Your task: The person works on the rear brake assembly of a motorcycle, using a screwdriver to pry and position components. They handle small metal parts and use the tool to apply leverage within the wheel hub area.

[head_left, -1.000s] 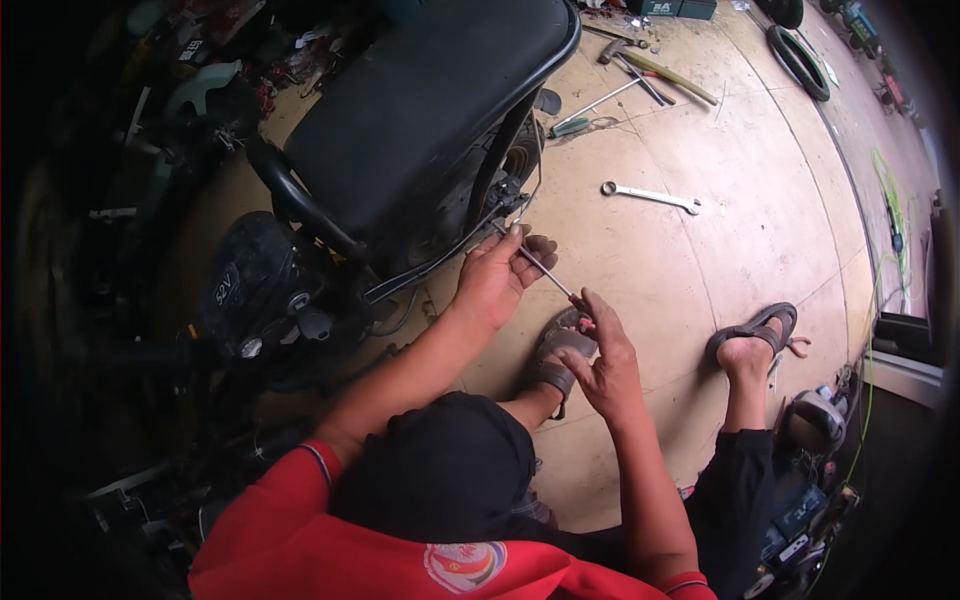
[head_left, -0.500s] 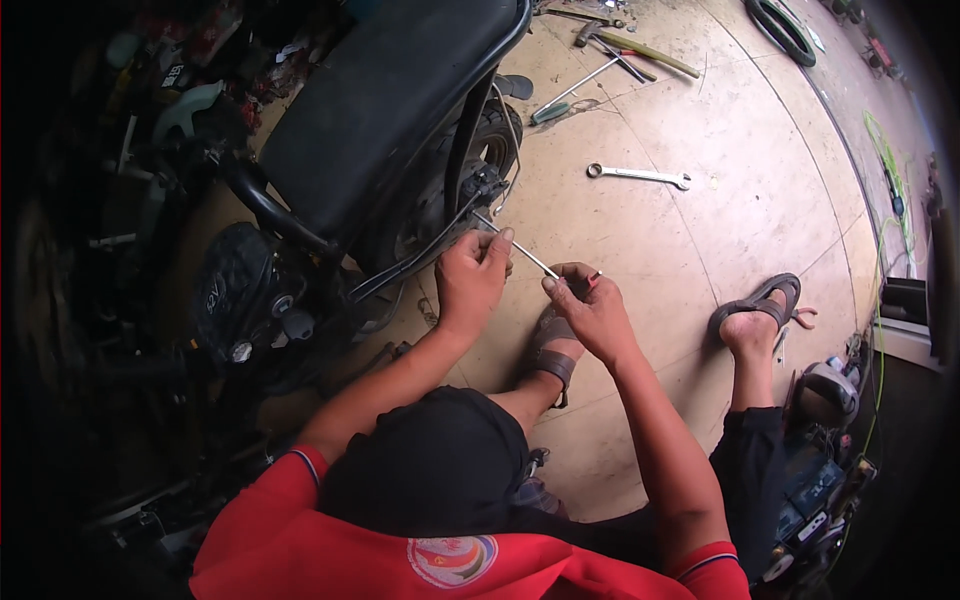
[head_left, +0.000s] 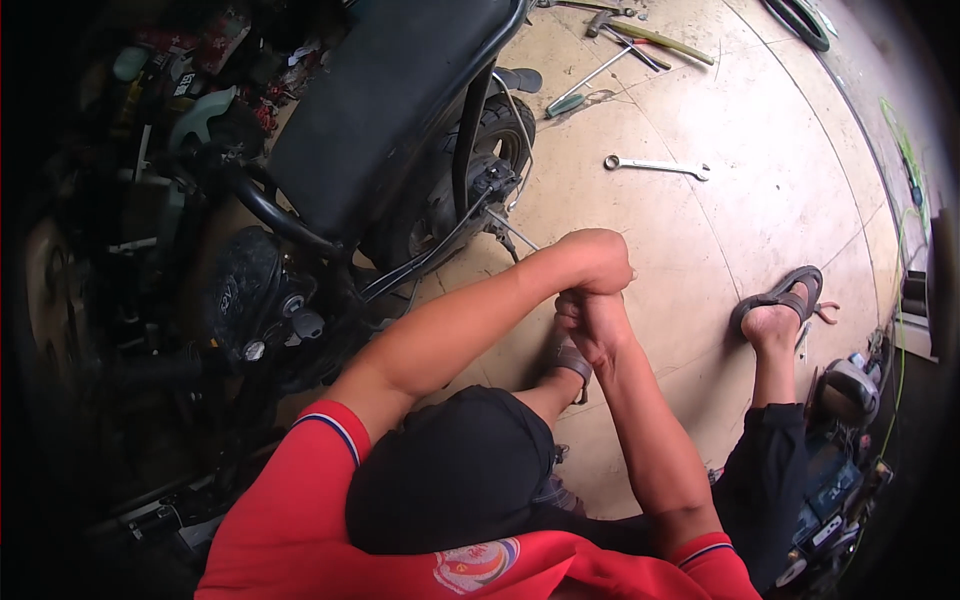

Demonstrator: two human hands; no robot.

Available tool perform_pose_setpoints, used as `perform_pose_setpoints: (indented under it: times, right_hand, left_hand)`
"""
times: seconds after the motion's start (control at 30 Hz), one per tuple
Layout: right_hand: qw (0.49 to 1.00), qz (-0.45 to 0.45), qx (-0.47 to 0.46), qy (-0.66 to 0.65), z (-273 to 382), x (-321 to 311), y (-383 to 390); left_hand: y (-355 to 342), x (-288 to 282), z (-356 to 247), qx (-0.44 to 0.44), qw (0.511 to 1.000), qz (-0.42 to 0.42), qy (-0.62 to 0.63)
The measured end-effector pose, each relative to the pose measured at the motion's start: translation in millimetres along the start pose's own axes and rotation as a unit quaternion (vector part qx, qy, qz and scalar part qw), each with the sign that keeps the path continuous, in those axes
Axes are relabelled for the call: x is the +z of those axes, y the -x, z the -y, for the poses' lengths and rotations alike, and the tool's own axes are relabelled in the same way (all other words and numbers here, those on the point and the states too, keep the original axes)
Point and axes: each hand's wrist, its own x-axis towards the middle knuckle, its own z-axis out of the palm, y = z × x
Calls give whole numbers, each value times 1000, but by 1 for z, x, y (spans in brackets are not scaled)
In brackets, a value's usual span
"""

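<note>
My left hand (head_left: 598, 258) is a closed fist turned knuckles up, right above my right hand (head_left: 598, 322). The right hand is closed too, its fingers curled in. A thin silver rod (head_left: 515, 230) runs from beside the motorbike's rear wheel hub (head_left: 490, 185) and passes behind my left forearm, in line with where the two fists meet. The rod's far end lies hidden by the hands, as does whatever the left fist grips. The motorbike (head_left: 360, 110), with its long black seat, stands at the left.
A combination wrench (head_left: 655, 167) lies on the tiled floor. Farther off are a hammer (head_left: 660, 40) and a green-handled screwdriver (head_left: 565, 105). Pliers (head_left: 826, 312) lie by my right sandal (head_left: 800, 290). A tyre (head_left: 797, 22) rests at the far right, and assorted tools (head_left: 830, 480) crowd the lower right.
My left hand has left its spot near the wheel hub and moved right, onto the right hand, and its forearm now crosses the rod. The whole view has shifted slightly.
</note>
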Motion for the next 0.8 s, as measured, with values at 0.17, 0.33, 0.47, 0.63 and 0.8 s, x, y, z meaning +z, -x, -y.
perform_pose_setpoints:
  times: [0.17, 0.33, 0.47, 0.63, 0.8]
  right_hand:
    - [974, -38, -169, 146, 29, -1, 27]
    - [757, -136, -293, 568, 17, -11, 35]
    - [645, -157, -364, 654, 10, 11, 25]
    - [796, -75, -327, 504, 13, 40, 11]
    - [833, -20, -293, 469, 1, 50, -31]
  left_hand:
    - [93, -13, -16, 153, 904, -319, 241]
    - [215, -86, -10, 203, 664, -705, -142]
    - [245, -114, 15, 3, 542, -820, -186]
    - [239, -110, 34, -122, 623, -760, -136]
    - [239, -110, 32, -186, 626, -725, -221]
